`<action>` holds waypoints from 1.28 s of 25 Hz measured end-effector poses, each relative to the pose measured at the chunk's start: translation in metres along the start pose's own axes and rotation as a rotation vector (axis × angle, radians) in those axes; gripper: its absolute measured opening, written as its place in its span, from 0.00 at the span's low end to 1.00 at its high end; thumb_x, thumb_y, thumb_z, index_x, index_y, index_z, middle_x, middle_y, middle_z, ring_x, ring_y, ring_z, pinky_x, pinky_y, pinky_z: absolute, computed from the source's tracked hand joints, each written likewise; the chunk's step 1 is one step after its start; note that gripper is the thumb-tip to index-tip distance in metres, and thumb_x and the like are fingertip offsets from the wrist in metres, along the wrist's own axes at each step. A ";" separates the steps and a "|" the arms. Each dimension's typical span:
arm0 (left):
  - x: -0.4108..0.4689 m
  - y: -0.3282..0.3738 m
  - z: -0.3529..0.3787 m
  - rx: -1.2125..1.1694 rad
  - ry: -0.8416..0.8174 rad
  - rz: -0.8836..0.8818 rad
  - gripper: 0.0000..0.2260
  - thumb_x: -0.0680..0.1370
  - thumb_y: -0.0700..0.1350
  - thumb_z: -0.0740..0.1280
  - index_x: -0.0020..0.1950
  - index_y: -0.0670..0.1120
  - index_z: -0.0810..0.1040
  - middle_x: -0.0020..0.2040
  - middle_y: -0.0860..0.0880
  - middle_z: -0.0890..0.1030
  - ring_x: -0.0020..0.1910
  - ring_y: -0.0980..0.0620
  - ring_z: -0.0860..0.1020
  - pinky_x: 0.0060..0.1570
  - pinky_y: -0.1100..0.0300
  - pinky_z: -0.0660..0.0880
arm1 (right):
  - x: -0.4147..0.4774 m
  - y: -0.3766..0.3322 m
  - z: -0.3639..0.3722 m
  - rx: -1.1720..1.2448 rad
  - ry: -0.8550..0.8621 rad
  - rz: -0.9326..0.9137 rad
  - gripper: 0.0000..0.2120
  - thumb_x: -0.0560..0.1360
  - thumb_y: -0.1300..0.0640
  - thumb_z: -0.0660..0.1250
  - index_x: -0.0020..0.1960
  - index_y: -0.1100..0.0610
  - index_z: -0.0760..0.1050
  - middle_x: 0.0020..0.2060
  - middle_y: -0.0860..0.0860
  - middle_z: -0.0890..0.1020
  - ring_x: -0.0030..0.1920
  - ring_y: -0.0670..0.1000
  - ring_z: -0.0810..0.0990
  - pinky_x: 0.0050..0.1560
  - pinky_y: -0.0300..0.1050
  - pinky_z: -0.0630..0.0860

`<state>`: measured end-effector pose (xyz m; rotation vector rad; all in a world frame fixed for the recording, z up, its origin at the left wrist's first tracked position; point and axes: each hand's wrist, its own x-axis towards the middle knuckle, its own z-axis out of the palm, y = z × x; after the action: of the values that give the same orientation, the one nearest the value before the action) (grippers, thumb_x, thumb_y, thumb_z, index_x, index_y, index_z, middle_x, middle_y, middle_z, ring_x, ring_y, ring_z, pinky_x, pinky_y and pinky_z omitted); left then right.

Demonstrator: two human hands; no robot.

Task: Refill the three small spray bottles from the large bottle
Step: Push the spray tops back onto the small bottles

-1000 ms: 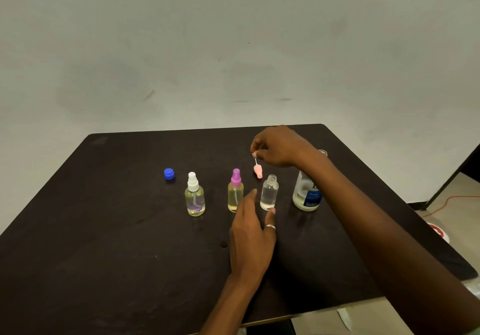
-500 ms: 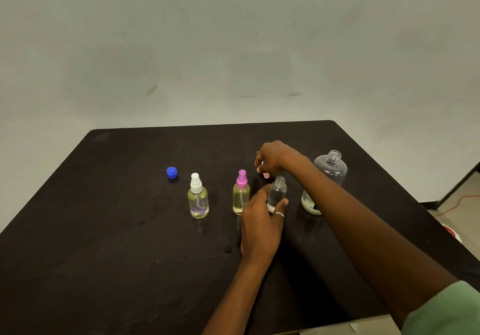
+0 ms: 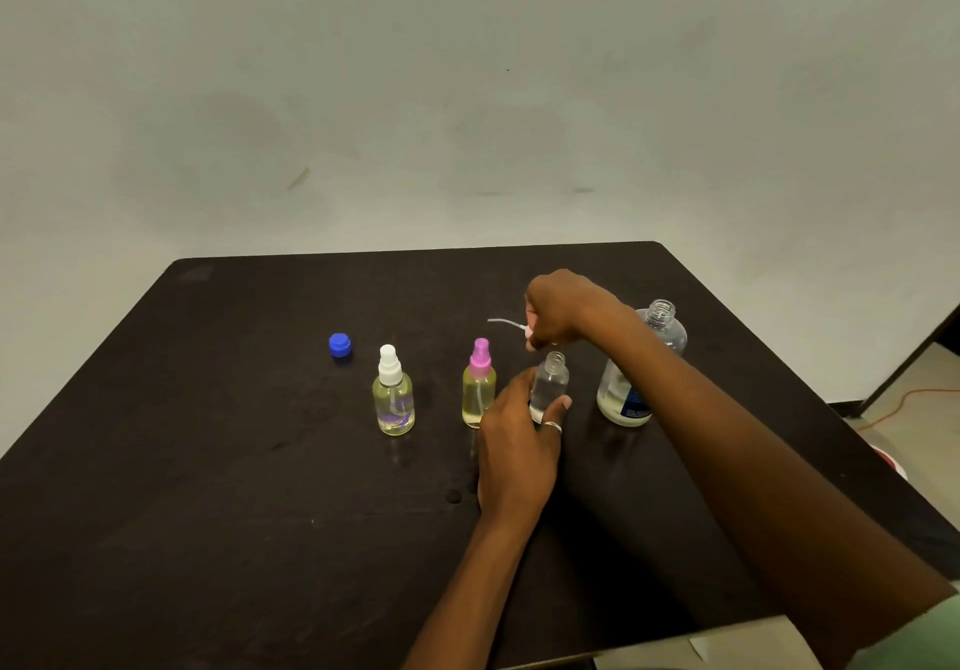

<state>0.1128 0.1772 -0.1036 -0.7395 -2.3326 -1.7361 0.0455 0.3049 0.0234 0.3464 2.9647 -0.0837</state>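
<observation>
A: Start with the hands; what is each doing?

B: The left hand has thumb and fingers curled round the uncapped small bottle, steadying it upright on the surface; the right hand, at that bottle's twelve o'clock, is closed on the pink spray head, whose dip tube sticks out toward nine o'clock, clear of the neck.

A: And around them?

B: At the small bottle's three o'clock, just beside it, stands the large bottle, open-necked, with only a shallow layer of liquid at its base; at nine o'clock the pink-topped spray bottle, then the white-topped spray bottle, both closed and holding yellowish liquid well up their sides; the blue cap lies apart at about ten o'clock.

A: So how far along?

B: I'd judge two of the three done; the third is open, and fingers hide most of its body, so I cannot read its level; either it needs a pour or only its head screwed back on; after that the blue cap probably belongs on the large bottle.
</observation>
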 end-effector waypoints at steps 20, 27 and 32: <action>-0.001 -0.001 0.000 0.007 0.022 -0.028 0.15 0.76 0.50 0.73 0.63 0.53 0.78 0.52 0.58 0.83 0.50 0.61 0.80 0.52 0.60 0.79 | -0.100 -0.002 -0.081 0.043 0.192 -0.170 0.07 0.69 0.57 0.75 0.45 0.48 0.82 0.40 0.43 0.80 0.41 0.44 0.77 0.42 0.41 0.72; -0.001 -0.002 0.000 -0.019 0.028 -0.024 0.13 0.76 0.50 0.73 0.59 0.56 0.78 0.46 0.59 0.82 0.46 0.60 0.80 0.46 0.61 0.79 | -0.087 -0.008 -0.039 0.016 0.079 -0.190 0.09 0.71 0.61 0.73 0.50 0.53 0.83 0.47 0.47 0.82 0.48 0.47 0.80 0.47 0.41 0.74; -0.002 -0.001 -0.001 0.022 0.035 0.014 0.12 0.76 0.48 0.73 0.59 0.55 0.78 0.40 0.57 0.78 0.39 0.61 0.77 0.40 0.69 0.74 | -0.082 -0.009 -0.021 0.035 0.069 -0.195 0.10 0.70 0.64 0.73 0.49 0.53 0.84 0.48 0.47 0.84 0.47 0.47 0.81 0.52 0.44 0.78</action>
<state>0.1139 0.1760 -0.1048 -0.7141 -2.3141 -1.7002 0.1190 0.2797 0.0575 0.0649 3.0600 -0.1486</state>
